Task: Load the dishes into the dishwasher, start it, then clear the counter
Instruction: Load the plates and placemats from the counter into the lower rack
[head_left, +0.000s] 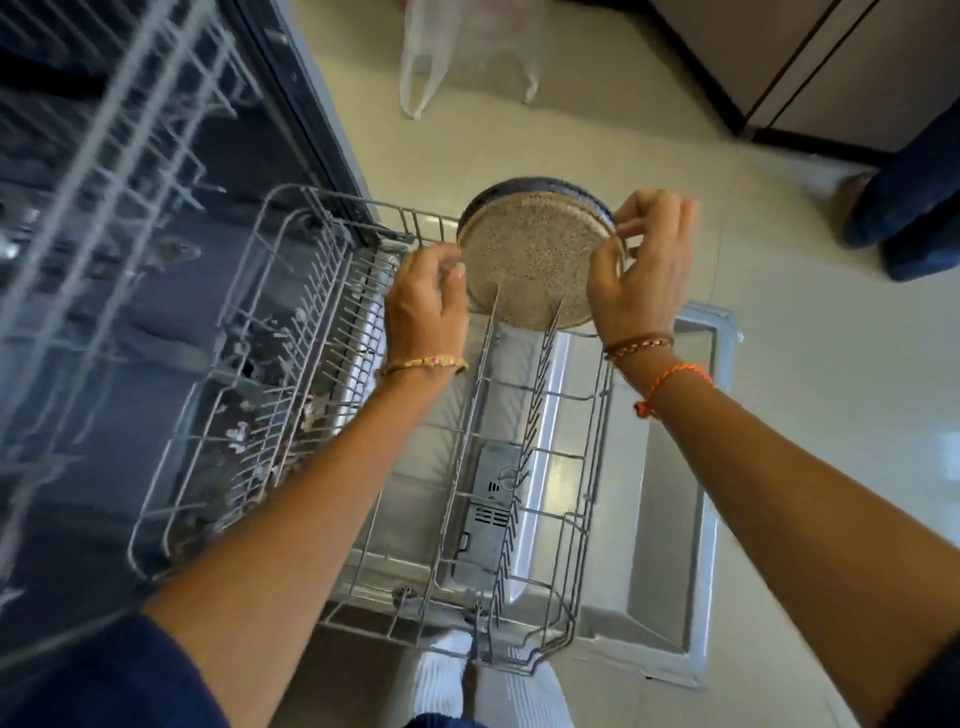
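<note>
- Both grips pinch the speckled plate (535, 265): left hand (426, 306) on its left edge, right hand (641, 265) on its right rim.
- Plate stands upright among tines at the far end of the lower rack (519, 467).
- Beyond it, a plastic bag (467, 47) lies on the floor (597, 130).

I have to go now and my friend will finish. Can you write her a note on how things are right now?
Left hand: grip on the plate's left edge.
Right hand: fingers pinch its right edge.
The speckled plate stands on edge at the far end of the pulled-out lower rack; whether it sits between the tines is unclear.
Done: one plate nearly in.
Left: load the other dishes, start the dishwasher, clear the counter.
</note>
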